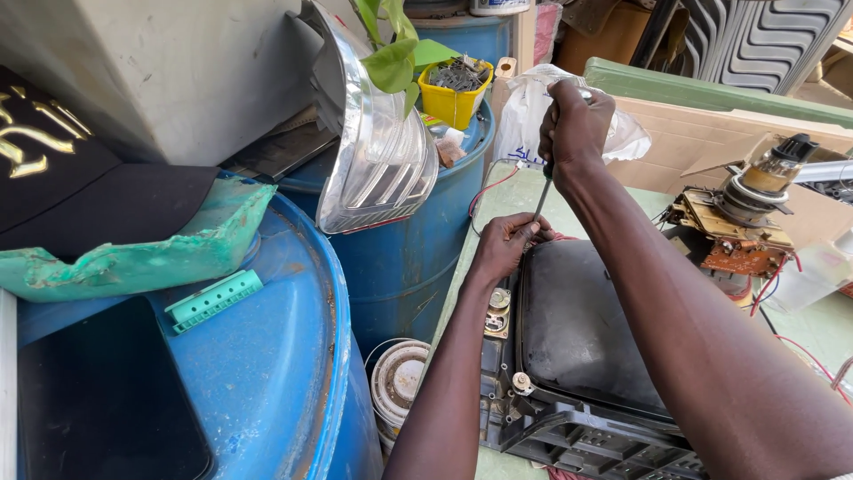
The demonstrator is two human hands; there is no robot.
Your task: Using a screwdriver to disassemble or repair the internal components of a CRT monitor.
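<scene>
Evidently a fastener is being worked: the right hand [576,120] is clenched on a screwdriver [542,197] held upright, the left hand [506,244] pinching its tip at the far corner of the picture tube [586,329] on the bench [498,204]. Next needs steady downward pressure.

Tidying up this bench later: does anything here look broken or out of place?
Yes. The green plastic piece on the blue drum has a ragged, torn edge, and a bare circuit board with loose wires sits beside the picture tube.

right hand [576,120] is fisted, raised above the left hand [506,244], which curls just below; both arms outstretched.
</scene>
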